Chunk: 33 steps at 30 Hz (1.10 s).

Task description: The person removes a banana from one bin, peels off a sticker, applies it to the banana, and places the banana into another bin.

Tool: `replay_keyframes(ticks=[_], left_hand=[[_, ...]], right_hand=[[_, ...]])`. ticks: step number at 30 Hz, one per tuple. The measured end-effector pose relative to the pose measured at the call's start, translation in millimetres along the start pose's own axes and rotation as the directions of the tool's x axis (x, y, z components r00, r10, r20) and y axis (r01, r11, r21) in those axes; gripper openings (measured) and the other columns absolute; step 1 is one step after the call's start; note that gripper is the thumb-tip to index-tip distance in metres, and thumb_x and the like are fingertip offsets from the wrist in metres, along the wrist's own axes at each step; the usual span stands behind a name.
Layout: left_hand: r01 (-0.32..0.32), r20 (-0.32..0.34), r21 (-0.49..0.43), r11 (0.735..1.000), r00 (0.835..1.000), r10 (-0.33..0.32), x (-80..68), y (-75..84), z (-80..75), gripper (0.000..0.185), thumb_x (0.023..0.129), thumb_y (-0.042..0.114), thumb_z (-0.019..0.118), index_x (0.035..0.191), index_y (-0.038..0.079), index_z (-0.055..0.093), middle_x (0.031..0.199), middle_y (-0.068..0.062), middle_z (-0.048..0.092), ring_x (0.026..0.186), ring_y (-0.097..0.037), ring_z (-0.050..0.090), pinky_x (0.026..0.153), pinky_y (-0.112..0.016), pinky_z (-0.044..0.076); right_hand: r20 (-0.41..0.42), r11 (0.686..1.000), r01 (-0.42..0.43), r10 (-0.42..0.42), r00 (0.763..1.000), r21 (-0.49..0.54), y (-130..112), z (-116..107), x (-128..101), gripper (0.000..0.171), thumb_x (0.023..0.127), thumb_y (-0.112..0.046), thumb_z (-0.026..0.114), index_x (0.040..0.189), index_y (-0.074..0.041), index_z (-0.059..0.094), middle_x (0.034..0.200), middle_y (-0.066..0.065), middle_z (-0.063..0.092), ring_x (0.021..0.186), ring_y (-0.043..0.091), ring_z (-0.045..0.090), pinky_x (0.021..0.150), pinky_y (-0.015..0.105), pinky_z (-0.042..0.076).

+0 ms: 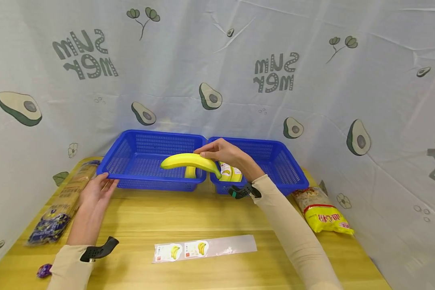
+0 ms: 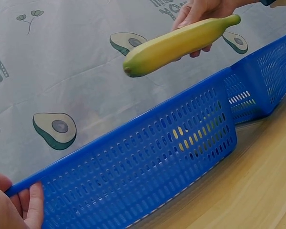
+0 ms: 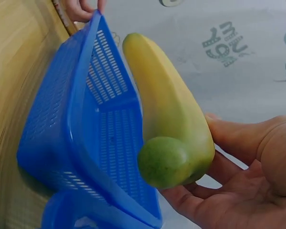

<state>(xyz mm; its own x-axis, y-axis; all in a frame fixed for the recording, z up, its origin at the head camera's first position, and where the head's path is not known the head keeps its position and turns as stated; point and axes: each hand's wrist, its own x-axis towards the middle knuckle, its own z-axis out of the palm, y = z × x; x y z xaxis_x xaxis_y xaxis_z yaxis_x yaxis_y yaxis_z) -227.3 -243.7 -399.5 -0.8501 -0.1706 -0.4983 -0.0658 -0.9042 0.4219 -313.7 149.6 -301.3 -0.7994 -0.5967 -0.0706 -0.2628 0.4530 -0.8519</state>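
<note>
My right hand (image 1: 222,153) grips the banana (image 1: 190,162) above the left basket (image 1: 130,176), centre frame; my left hand (image 1: 98,189) pinches its rim; next, I judge, lowering gently inside.

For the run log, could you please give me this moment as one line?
right hand: holds yellow banana above left blue plastic basket | left hand: grips that basket's front corner | second banana lies inside it

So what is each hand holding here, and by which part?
Right hand grips the banana near its stem end; left hand holds the left blue basket by its near-left corner rim.
</note>
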Motion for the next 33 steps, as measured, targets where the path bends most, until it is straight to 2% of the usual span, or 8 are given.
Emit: replay_keyframes(ticks=[3,7,15,22,24,25,28,33], left_hand=[[0.012,0.008,-0.007,1.000,1.000,-0.012,0.0,1.0,-0.2,0.081,0.106,-0.001,0.062,0.168,0.039,0.028,0.126,0.003,0.053,0.124,-0.009,0.051,0.120,-0.025,0.039],[0.010,0.004,-0.004,1.000,1.000,-0.010,-0.3,1.0,-1.9,0.079,0.106,-0.001,0.063,0.167,0.038,0.031,0.123,0.002,0.055,0.125,-0.009,0.051,0.121,-0.026,0.039],[0.009,0.008,0.003,1.000,1.000,-0.009,-1.4,1.4,-2.3,0.079,0.106,0.000,0.064,0.166,0.038,0.031,0.117,0.002,0.056,0.114,-0.010,0.056,0.118,-0.025,0.042],[0.030,0.006,-0.010,0.999,1.000,-0.030,-2.1,1.4,-3.2,0.078,0.105,-0.001,0.064,0.163,0.039,0.033,0.112,0.001,0.056,0.108,-0.011,0.059,0.115,-0.026,0.047],[0.031,0.008,-0.004,0.999,0.999,-0.031,-2.4,1.7,-3.1,0.078,0.105,-0.001,0.065,0.163,0.040,0.033,0.113,0.001,0.056,0.110,-0.011,0.058,0.115,-0.026,0.047],[0.032,0.007,-0.004,0.999,0.999,-0.032,-2.4,1.9,-3.1,0.079,0.105,-0.001,0.066,0.163,0.040,0.034,0.114,0.001,0.056,0.110,-0.011,0.058,0.115,-0.026,0.047],[0.040,0.008,-0.009,0.999,0.999,-0.040,-2.3,2.5,-3.4,0.079,0.104,-0.001,0.066,0.163,0.042,0.034,0.115,0.001,0.056,0.110,-0.012,0.058,0.116,-0.026,0.046],[0.049,0.011,-0.014,0.999,0.999,-0.049,-1.8,3.1,-4.4,0.079,0.105,-0.001,0.065,0.163,0.043,0.033,0.114,0.001,0.057,0.107,-0.013,0.060,0.117,-0.026,0.045]], right_hand=[[-0.005,1.000,0.013,-0.013,1.000,-0.013,1.2,-0.8,-9.4,0.032,0.112,-0.014,0.062,0.141,-0.005,0.071,0.120,0.010,0.079,0.086,0.016,0.067,0.072,0.026,0.056],[-0.018,0.999,0.026,-0.027,0.999,-0.033,3.0,2.5,-21.5,0.031,0.112,-0.012,0.061,0.140,-0.005,0.072,0.116,0.009,0.080,0.081,0.016,0.065,0.068,0.026,0.053],[-0.002,0.998,0.051,-0.051,0.999,-0.045,7.0,15.9,-41.5,0.031,0.112,-0.010,0.059,0.139,-0.001,0.071,0.119,0.011,0.080,0.099,0.015,0.074,0.086,0.028,0.062],[0.013,0.993,0.058,-0.057,0.998,-0.108,18.3,25.5,-57.3,0.031,0.112,-0.008,0.059,0.139,0.002,0.069,0.106,0.009,0.080,0.080,0.012,0.061,0.071,0.022,0.050],[0.016,0.990,0.065,-0.063,0.998,-0.123,21.7,27.5,-62.0,0.031,0.112,-0.008,0.059,0.140,0.002,0.069,0.107,0.006,0.080,0.082,0.009,0.061,0.073,0.021,0.050],[0.021,0.990,0.067,-0.065,0.998,-0.126,23.4,28.3,-64.4,0.031,0.112,-0.008,0.059,0.140,0.002,0.069,0.102,0.006,0.079,0.078,0.009,0.058,0.071,0.020,0.048],[0.030,0.989,0.084,-0.081,0.996,-0.124,28.5,30.1,-71.0,0.030,0.112,-0.007,0.059,0.138,0.002,0.070,0.102,0.009,0.079,0.075,0.009,0.054,0.068,0.021,0.045],[0.062,0.985,0.121,-0.114,0.992,-0.119,37.1,34.3,-80.8,0.030,0.111,-0.005,0.058,0.136,0.006,0.070,0.119,0.015,0.079,0.087,0.009,0.064,0.076,0.020,0.053]])
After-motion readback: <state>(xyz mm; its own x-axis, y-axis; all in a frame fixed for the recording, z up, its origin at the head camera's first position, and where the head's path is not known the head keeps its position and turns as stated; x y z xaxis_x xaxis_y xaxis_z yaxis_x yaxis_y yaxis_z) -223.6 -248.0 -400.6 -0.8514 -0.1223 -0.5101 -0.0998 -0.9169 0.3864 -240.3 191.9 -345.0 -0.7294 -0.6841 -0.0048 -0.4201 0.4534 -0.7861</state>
